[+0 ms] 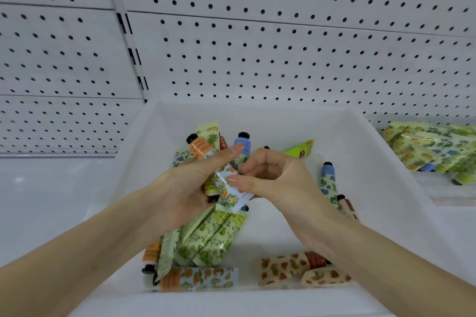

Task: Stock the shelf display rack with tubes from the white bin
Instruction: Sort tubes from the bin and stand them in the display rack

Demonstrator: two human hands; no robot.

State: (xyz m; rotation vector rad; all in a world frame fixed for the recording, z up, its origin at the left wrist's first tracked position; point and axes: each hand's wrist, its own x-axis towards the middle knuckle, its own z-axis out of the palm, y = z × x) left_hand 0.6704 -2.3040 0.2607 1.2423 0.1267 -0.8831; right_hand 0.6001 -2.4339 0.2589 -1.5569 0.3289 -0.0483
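left hand (185, 188) gripping tubes (206, 154), white bin (360, 141)

A white pegboard back panel (283, 41) fills the upper part of the view, its dark round holes set in even rows. A white slotted upright (123, 26) runs down it at a slant and splits it into 2 sections, each crossed by thin horizontal seams. Below lies a glossy white shelf deck (46, 201), meeting the left section along a grey line. At the far right, a loose pile of flat packets (432, 147) printed in yellow, green and blue rests on the deck. Just in front of the pile lies a clear plastic bag (453, 201) with a reddish strip along its edge; its contents cannot be told.
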